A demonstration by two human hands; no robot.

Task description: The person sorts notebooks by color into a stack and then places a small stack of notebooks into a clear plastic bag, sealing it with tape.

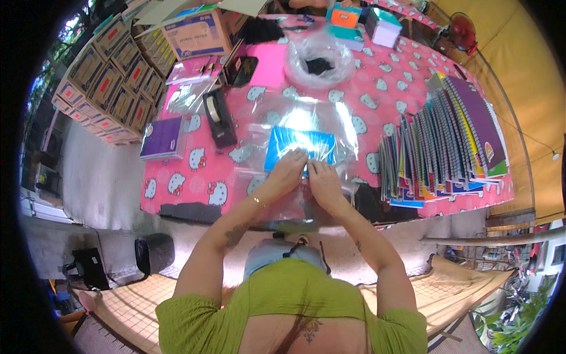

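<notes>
A blue notebook (302,139) lies in clear plastic wrap (345,127) at the table's middle, with bright glare across its cover. At its near edge my left hand (289,167) bends its fingers down on the plastic. Close beside it, my right hand (323,177) presses its fingers to the same place, and the fingertips of both hands nearly meet. Both hands look closed on the plastic film, though the exact pinch is hidden. Left of the plastic stands a black tape dispenser (220,127) with a roll of tape in it.
A long row of spiral notebooks (436,144) leans at the right. Purple notebooks (163,137) lie at the left. Farther back are a plastic bag roll (321,62), a cardboard box (197,36) and blue-green packs (383,26). Stacked cartons (112,79) stand left of the pink patterned table (203,189).
</notes>
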